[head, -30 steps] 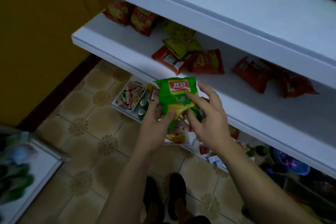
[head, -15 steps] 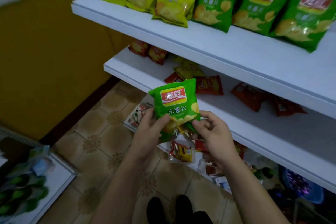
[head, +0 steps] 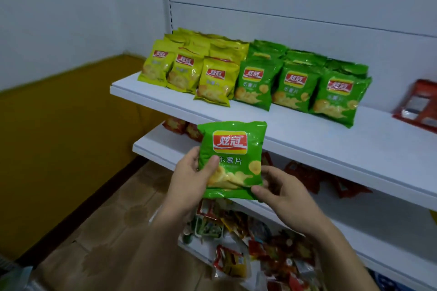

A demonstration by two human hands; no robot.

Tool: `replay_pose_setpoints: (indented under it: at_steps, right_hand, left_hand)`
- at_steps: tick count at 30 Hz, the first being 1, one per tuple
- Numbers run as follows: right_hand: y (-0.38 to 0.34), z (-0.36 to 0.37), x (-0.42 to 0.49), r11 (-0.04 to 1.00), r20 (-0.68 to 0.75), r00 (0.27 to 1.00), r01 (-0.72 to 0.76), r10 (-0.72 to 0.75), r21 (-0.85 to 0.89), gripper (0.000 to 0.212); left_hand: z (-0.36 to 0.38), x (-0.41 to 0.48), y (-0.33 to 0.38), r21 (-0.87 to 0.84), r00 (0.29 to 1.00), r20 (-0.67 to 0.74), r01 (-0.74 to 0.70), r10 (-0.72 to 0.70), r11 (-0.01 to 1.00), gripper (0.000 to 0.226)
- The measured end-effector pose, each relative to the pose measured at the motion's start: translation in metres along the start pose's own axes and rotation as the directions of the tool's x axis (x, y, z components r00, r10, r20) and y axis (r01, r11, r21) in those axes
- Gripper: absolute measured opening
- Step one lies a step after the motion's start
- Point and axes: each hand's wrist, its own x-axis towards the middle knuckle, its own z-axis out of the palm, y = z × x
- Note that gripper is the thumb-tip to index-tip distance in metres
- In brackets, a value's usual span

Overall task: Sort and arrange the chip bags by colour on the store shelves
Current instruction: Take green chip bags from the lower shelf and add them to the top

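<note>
i see both my left hand (head: 189, 179) and right hand (head: 281, 192) gripping a green chip bag (head: 233, 158) before the white upper shelf (head: 295, 132); tan tiled floor (head: 99, 231) below.

The upper white shelf board (head: 307, 130), across the centre of the frame, carries upright rows of yellow foil chip bags (head: 189, 71) on its left. Rows of green foil chip bags (head: 295, 82) touch them on the right, and a flat red packet (head: 421, 104) lies at the far right edge. The lower white shelf board (head: 390, 210) beneath holds scattered red foil chip bags (head: 326, 177) lying flat, and at the bottom of the frame a heap of mixed small snack packets (head: 248, 245) sits beside the brown patterned tile floor (head: 106, 231).
</note>
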Motion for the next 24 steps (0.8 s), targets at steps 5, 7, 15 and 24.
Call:
replay_pose_setpoints:
  at_steps: [5, 7, 15, 24]
  right_hand:
    - [-0.043, -0.025, 0.013, 0.957, -0.096, 0.995, 0.019, 0.009, 0.289, 0.042]
    - [-0.061, -0.027, 0.021, 0.915, -0.141, 0.990, 0.035, 0.024, 0.402, 0.032]
    - [-0.084, -0.021, 0.044, 0.842, -0.445, 0.890, 0.165, 0.097, 0.514, 0.010]
    - [-0.079, -0.038, 0.066, 0.784, -0.563, 0.799, 0.205, 0.211, 0.586, 0.010]
  left_hand:
    - [-0.009, 0.012, 0.012, 0.090, 0.990, 0.128, -0.068, 0.056, 0.994, 0.023]
    - [-0.010, 0.017, 0.018, 0.092, 0.982, 0.182, -0.078, 0.061, 0.993, 0.028]
    - [-0.004, 0.035, 0.032, 0.074, 0.957, 0.271, -0.130, 0.105, 0.989, 0.029]
    - [0.008, 0.052, 0.026, 0.101, 0.931, 0.349, -0.147, 0.104, 0.984, 0.053]
